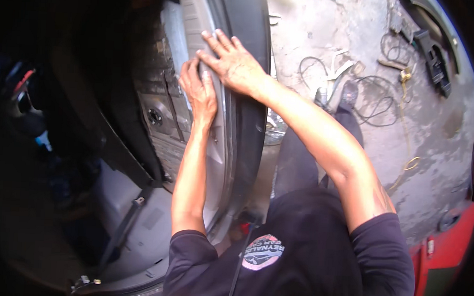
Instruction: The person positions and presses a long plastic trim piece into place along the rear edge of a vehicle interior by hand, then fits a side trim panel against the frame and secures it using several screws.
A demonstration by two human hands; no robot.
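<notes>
Both my hands rest on the light grey plastic trim (191,9) along the edge of a car's rear opening. My left hand (199,96) lies at its inner side, fingers slightly bent and thumb apart; what its palm touches is hidden. Just to the right, my right hand (237,67) presses flat across the trim and the black rubber edge, its fingers spread. The two hands nearly meet at the fingertips. Outside the trim runs a dark bumper (251,103). Bare cargo floor (165,128) shows inside the car.
On the concrete ground (435,158) at right lie black cables (381,110), a yellow cord (407,166) and a black plastic part (434,64). A seat belt (129,217) hangs inside the car at lower left. A red car panel (452,242) stands at the right edge.
</notes>
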